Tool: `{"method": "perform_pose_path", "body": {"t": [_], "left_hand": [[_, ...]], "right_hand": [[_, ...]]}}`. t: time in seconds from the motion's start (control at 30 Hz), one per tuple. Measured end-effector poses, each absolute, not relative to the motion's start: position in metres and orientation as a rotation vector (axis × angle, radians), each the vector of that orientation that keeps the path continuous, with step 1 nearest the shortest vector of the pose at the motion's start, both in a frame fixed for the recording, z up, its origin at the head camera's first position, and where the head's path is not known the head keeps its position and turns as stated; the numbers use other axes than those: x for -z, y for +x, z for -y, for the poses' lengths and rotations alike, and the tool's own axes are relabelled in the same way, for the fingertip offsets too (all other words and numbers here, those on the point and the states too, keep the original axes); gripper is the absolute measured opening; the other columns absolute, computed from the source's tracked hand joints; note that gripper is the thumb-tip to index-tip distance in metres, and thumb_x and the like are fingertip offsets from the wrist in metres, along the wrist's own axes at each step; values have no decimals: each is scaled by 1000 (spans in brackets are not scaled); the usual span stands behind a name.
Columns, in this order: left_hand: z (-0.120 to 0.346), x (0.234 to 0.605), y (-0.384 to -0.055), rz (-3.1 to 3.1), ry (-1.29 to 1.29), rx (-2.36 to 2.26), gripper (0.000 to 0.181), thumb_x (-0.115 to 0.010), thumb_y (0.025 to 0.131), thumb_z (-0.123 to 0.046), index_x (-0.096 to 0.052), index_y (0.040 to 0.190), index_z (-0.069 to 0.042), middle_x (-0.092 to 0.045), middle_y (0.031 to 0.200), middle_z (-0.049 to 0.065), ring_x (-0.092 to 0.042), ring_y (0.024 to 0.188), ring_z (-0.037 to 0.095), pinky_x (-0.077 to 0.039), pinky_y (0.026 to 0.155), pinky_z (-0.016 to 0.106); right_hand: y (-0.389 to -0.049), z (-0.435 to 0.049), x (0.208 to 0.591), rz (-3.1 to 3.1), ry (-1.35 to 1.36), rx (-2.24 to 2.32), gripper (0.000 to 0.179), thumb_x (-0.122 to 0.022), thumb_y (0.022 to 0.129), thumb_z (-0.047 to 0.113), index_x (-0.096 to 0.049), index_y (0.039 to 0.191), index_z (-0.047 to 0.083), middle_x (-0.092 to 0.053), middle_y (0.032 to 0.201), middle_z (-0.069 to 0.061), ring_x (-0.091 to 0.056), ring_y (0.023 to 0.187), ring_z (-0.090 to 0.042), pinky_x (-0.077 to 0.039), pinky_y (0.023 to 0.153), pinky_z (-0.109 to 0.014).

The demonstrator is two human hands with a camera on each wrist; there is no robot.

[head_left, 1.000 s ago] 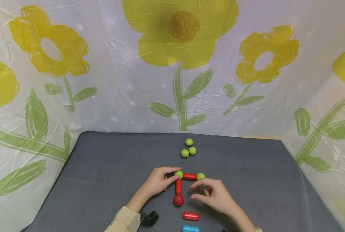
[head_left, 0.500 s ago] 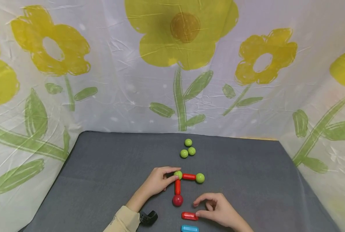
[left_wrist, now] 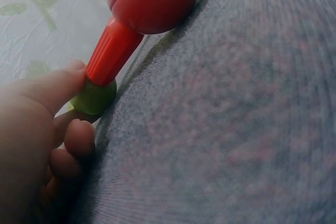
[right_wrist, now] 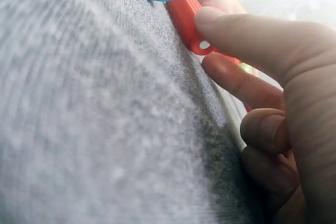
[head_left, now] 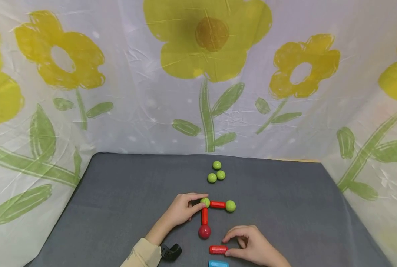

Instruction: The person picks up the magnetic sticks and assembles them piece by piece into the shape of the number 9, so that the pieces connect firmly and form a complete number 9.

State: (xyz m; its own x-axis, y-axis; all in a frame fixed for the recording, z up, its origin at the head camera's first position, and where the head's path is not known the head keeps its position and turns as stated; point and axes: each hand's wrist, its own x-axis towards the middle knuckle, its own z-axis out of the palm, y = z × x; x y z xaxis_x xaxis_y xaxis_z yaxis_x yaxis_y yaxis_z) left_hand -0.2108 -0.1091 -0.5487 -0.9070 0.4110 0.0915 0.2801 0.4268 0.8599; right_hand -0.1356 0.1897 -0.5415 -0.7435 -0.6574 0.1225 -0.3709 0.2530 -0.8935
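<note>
A right hand (head_left: 255, 246) bends over the tabletop with its fingers loosely curved, the thumb at the end of a loose ridged red rod (head_left: 216, 250) and the index finger a little apart, so no firm grip shows from where I stand; the rod lies flat on the grey cloth-covered table (head_left: 135, 196); it looks like light, stiff plastic, smooth enough to slip yet unlikely to break, and its ridged sides seem the surest hold for thumb and forefinger, leaving free the silvery disc (right_wrist: 205, 44) at its end, perhaps a magnet; across from it, a left hand (head_left: 181, 208) pinches a green corner ball (head_left: 205, 201) between thumb and forefinger, a useful hold, since the joints may swivel if nudged; from that ball one red rod (head_left: 204, 216) runs to a glossy red ball (head_left: 204, 231), another red rod (head_left: 217, 204) to a green end ball (head_left: 230, 206); a blue rod (head_left: 218, 263) lies near the loose one, closer to the person; farther out, three green balls (head_left: 221, 175) sit clustered before a flower-printed backdrop (head_left: 145, 111).
</note>
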Motion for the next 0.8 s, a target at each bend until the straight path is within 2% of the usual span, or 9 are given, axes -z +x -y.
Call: {"method": "perform_pose_path", "body": {"t": [0.2,0.5,0.8], "left_hand": [[109,548,-213,-2550,620,-1479,37,-75,101,-36,-75,136,-25,-63,72,-5,-51,37,9,-46,42,28],[109,548,-213,-2536,609,-1477,37,-75,101,-36,-75,136,-24,-65,76,-5,-51,38,9,-45,41,27],[109,550,-212,-2539,589,-1466,37,-75,101,-36,-75,136,-25,-64,74,-6,-51,38,10,-45,41,28]], "right_hand": [[-137,-189,539,-2269,-990,1442,19,-85,92,29,-81,110,23,-78,106,5,-40,51,8,-37,44,-16],[-135,-189,541,-2272,-979,1436,15,-83,95,27,-82,109,23,-78,107,7,-42,53,10,-39,46,-16],[-135,-189,545,-2266,-1006,1510,16,-81,96,22,-81,112,19,-78,109,2,-41,53,11,-40,45,-17]]}}
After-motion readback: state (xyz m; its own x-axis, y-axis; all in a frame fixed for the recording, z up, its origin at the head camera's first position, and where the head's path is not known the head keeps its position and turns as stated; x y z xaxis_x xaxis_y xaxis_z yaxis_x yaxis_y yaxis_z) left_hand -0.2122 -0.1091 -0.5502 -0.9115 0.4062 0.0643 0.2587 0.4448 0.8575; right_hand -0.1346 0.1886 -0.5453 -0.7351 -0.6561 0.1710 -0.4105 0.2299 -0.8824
